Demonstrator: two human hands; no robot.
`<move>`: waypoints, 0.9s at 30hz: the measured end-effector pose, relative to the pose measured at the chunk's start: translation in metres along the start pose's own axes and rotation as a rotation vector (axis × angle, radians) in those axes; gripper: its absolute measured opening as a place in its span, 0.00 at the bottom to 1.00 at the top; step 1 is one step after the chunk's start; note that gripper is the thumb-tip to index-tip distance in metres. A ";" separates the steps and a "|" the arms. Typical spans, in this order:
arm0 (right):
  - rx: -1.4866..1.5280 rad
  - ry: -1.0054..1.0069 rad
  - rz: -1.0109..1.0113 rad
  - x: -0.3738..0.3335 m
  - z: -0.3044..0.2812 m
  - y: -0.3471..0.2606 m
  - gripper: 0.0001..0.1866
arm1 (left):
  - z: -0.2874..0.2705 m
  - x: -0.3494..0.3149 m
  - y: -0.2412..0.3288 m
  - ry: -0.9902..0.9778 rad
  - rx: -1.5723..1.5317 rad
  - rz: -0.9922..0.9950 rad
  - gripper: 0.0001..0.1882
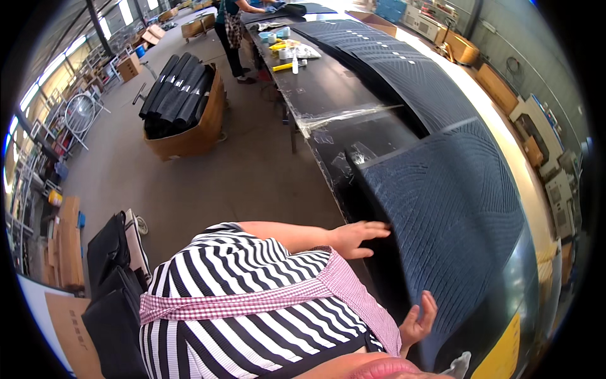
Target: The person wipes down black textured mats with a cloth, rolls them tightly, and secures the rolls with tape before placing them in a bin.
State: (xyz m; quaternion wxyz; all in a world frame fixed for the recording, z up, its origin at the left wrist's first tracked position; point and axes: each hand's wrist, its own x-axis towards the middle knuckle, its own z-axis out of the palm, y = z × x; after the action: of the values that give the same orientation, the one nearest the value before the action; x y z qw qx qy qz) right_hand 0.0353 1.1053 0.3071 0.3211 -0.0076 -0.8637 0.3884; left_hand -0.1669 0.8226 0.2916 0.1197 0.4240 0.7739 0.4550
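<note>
Mat (pixel 451 218), dark and grooved, lies on the near table (pixel 319 82), its far edge by a mat stack (pixel 404 69). Worker's left hand (pixel 358 240) reaches its left edge, fingers extended; contact cannot be told. Right hand (pixel 418 321), fingers loosely parted, is by its near part. Leftward, a carton (pixel 183 149) holds black rolls (pixel 180 91).

Printed characters (pixel 78 331), on brown cardboard (pixel 64 312), lower left
</note>
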 end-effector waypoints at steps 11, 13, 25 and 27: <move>0.235 -0.572 0.063 0.119 0.238 -0.063 0.15 | -0.158 -0.120 -0.113 -0.191 -0.435 -0.611 0.34; 0.264 -0.635 0.095 0.130 0.304 -0.092 0.15 | -0.190 -0.149 -0.155 -0.086 -0.428 -0.561 0.35; 0.268 -1.199 -0.052 0.234 0.609 -0.270 0.18 | -0.413 -0.321 -0.233 0.163 -0.153 -0.906 0.36; 0.275 -1.247 -0.022 0.248 0.646 -0.267 0.19 | -0.424 -0.330 -0.242 0.252 -0.175 -0.887 0.36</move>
State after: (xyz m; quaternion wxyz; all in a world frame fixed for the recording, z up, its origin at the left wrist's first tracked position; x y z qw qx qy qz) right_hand -0.4603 0.5540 0.3061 -0.2399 0.2702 -0.8306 0.4238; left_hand -0.3395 0.2602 0.2670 0.2431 -0.0180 0.8475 0.4716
